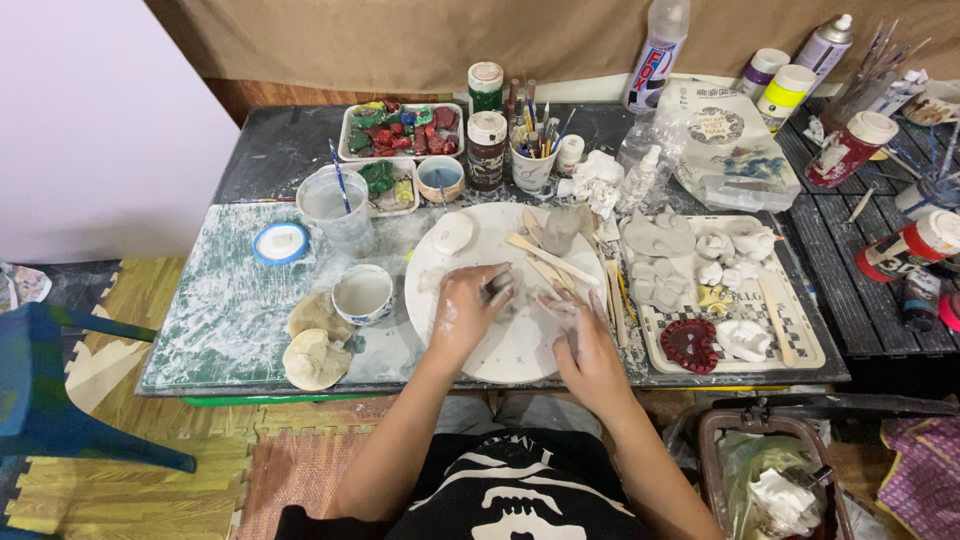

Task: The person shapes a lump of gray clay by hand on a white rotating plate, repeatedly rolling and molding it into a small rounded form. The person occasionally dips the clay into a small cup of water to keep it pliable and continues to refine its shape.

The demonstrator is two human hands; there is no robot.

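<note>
Standing by the counter [250,310], I see at its left a small white bowl [363,294] and two flat clay discs [315,345] close to the near edge, easy to knock off. Next, the left hand [462,310] curls over a small grey lump of clay [497,285] on the round white board [470,350], fingers closed about it. The lump looks wet and soft: light, slippery, quick to dent, best cradled from both sides. The right hand [585,345] lies just beside, fingers loosely bent on the board; whether it pinches anything I cannot tell. Wooden sticks [550,258] crowd the board's far part. Rightward a checked tray [790,340] of pale clay pieces [725,255] sits close, leaving little sideways room.
</note>
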